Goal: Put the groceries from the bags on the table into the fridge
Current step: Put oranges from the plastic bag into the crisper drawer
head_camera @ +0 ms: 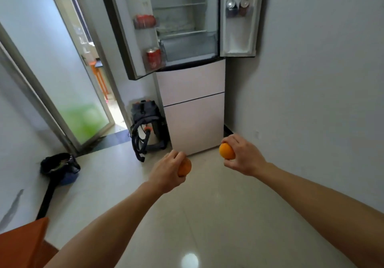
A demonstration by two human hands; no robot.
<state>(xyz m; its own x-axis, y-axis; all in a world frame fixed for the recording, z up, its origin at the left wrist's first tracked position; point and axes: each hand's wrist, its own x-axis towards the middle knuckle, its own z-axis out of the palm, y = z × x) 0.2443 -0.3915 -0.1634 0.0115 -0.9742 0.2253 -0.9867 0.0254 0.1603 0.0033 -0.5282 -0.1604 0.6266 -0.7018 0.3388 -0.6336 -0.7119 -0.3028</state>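
You hold one orange in each hand, well short of the fridge (193,84). Your left hand (168,170) has its fingers curled over the top of the left orange (185,168), mostly covering it. Your right hand (242,155) clamps the right orange (227,151) between thumb and curled fingers, most of the fruit exposed. Both fridge doors stand open and the shelves (182,33) look bare, so there's room. Risks, as I judge them: the right grip looks weaker, smooth round fruit held near the fingertips, so a bump or fast reach could let it slip and roll across the tiled floor (207,215). The left door (128,28) juts toward you with a red can (153,56) in its lowest bin; swing your left arm wide and you clip the door or knock the can. Both hands are full, so nothing is free to steady a door or catch a drop. The vacuum cleaner (148,126) and its hose sit just beside the fridge base, a trip hazard if you drift left. An orange on a flat shelf may roll out; seat it toward the back.
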